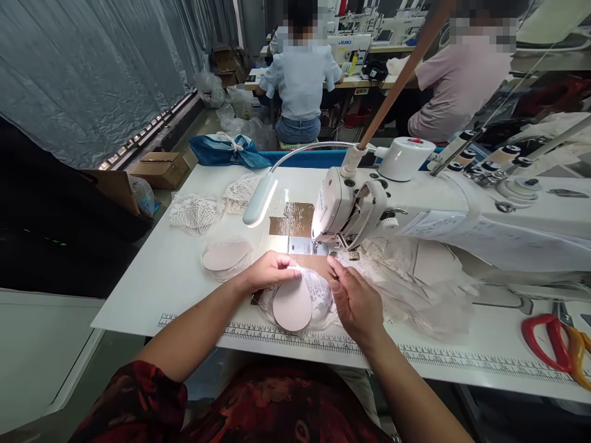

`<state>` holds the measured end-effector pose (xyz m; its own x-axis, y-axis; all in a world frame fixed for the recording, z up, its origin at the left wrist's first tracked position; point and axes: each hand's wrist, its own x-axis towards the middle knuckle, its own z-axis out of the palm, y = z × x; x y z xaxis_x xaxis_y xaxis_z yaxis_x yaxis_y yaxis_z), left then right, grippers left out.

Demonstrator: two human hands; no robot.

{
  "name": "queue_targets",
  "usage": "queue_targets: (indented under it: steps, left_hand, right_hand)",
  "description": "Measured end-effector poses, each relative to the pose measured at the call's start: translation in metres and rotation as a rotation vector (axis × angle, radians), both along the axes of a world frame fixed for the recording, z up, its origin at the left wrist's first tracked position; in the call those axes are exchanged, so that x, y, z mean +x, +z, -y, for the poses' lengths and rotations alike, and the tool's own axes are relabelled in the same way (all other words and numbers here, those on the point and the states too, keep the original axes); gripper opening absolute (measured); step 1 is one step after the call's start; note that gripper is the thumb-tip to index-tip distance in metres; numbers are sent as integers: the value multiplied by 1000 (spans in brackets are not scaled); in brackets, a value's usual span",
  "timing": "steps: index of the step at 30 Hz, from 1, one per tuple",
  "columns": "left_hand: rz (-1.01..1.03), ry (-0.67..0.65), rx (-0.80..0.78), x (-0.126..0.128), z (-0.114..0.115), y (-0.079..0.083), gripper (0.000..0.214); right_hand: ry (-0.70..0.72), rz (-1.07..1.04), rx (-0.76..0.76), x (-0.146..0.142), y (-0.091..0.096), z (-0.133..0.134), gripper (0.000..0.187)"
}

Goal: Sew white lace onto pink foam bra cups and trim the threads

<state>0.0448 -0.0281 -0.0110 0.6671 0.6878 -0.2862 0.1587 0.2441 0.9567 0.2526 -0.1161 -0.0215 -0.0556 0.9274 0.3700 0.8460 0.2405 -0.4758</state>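
Observation:
My left hand [272, 271] pinches the top edge of a white lace bra cup, where an oval pale pink pad [293, 304] lies on the lace [320, 290]. On the right side of the same piece, my right hand [357, 304] has thumb and fingers closed. A small dark bit shows at those fingertips, too small to name. Just beyond both hands stands the needle area of a white sewing machine [330, 206], with a lit lamp [261, 198] over it. Brown tape [318, 264] covers part of the table before the needle.
Lace pieces [196, 214] and another padded cup [226, 255] lie on the left. More lace and sheer cloth [429, 301] pile up on the right. Red-handled scissors [547, 341] rest at the far right. A printed ruler [277, 335] follows the table's front edge. Two people sit ahead.

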Motion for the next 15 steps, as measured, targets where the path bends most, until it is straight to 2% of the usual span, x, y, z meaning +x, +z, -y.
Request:
queue_targets:
  steps: [3,6,15]
  left_hand:
    - [22,-10,1,1,0,-1,37]
    - [33,-13,16,1,0,0,36]
    - [51,-3,-12,1,1,0,33]
  right_hand:
    - [105,90,128,-9,-5,2,39]
    - [123,94,217,-15,-10,-1,34]
    - [90,105,254,-15,-11,-4,30]
